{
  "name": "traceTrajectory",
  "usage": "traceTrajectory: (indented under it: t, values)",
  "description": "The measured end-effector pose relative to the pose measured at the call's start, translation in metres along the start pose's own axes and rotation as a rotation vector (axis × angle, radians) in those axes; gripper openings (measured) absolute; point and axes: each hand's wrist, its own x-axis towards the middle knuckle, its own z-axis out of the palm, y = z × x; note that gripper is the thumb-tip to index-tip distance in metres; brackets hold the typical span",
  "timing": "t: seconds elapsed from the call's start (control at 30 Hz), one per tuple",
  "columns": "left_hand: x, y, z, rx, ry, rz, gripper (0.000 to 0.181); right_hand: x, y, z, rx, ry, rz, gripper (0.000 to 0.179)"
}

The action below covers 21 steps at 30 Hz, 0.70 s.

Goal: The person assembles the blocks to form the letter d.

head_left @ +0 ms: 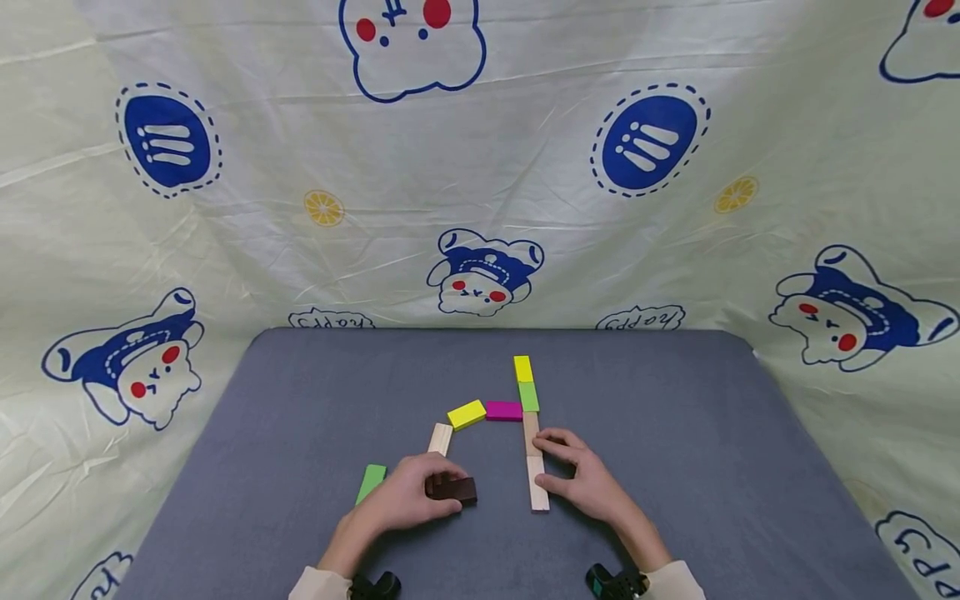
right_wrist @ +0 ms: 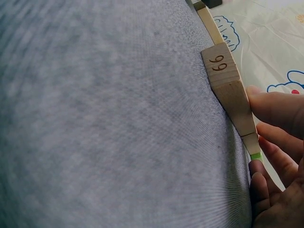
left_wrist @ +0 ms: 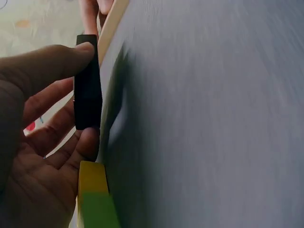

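My left hand (head_left: 408, 496) pinches dark brown wooden blocks (head_left: 459, 492) between thumb and fingers. In the left wrist view, a seam crosses this dark piece (left_wrist: 88, 76), and a shadow falls on the cloth beside it. My right hand (head_left: 588, 479) touches the right side of a straight row with its thumb and fingertips. Two plain wooden blocks, a far one (head_left: 532, 435) and a near one (head_left: 537, 487), form the row's near part. Beyond them lie a green block (head_left: 528, 397) and a yellow block (head_left: 522, 368). The near block's end (right_wrist: 219, 65) bears a carved number.
A curve of blocks runs left from the row: magenta (head_left: 503, 411), slanted yellow (head_left: 467, 414), plain wood (head_left: 440, 439), then green (head_left: 371, 483) beside my left wrist. My left hand hides part of this curve. Grey cloth (head_left: 645, 392) covers the table; a printed curtain (head_left: 540, 192) hangs behind.
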Motion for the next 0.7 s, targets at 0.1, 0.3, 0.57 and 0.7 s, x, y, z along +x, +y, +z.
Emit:
traceTrajectory:
  t: [0.1, 0.3, 0.57, 0.7]
  values:
    - [-0.009, -0.008, -0.01, 0.026, 0.001, -0.019, 0.029, 0.0, 0.001, 0.0, 0.008, 0.0, 0.006, 0.056]
    - [-0.022, -0.019, -0.028, 0.078, 0.016, -0.027, 0.028, 0.0, 0.001, 0.0, 0.002, 0.0, 0.012, 0.055]
    - [-0.023, -0.018, -0.033, 0.137, 0.072, -0.096, 0.028, 0.0, 0.001, 0.0, 0.001, -0.001, 0.01, 0.055]
    - [-0.019, -0.015, -0.028, 0.157, 0.134, -0.154, 0.031, 0.0, 0.001, 0.0, 0.001, -0.001, 0.011, 0.055]
